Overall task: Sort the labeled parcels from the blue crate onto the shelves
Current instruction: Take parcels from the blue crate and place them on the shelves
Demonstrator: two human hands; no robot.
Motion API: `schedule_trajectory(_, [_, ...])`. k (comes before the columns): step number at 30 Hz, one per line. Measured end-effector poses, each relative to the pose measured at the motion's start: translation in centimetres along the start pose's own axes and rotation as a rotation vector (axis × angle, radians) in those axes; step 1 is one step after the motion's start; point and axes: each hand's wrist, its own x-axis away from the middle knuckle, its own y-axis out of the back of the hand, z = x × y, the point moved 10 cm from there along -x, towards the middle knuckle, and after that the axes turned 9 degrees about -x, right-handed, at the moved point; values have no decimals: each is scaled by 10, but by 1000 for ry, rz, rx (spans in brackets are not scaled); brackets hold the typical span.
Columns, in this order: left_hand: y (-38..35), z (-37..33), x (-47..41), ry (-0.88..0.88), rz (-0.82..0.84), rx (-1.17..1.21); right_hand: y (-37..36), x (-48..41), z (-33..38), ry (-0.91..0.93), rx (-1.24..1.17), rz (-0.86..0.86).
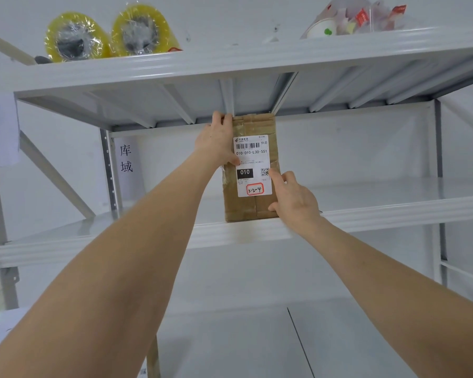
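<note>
A brown cardboard parcel (246, 208) stands upright on the front edge of the middle white shelf (393, 211). Its white label reads 010-010-L30-551, with a black 010 box and a red-framed handwritten 3-2-4. My left hand (216, 140) grips the parcel's upper left edge, fingers over the top corner and thumb on the label. My right hand (292, 197) holds the parcel's lower right side, fingers on its face near the QR code. The blue crate is out of view.
The top shelf (230, 64) carries two wrapped yellow tape rolls (107, 36) at left and a clear bag of paper cups (352, 20) at right. A paper sign with two characters (126, 162) hangs on the left upright. A lower shelf (339, 336) lies beneath.
</note>
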Motion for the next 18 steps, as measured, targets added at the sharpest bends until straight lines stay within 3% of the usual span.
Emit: schedule_trajectory(18, [-23, 0, -10, -22, -36, 90, -16, -24, 3, 11, 176, -39])
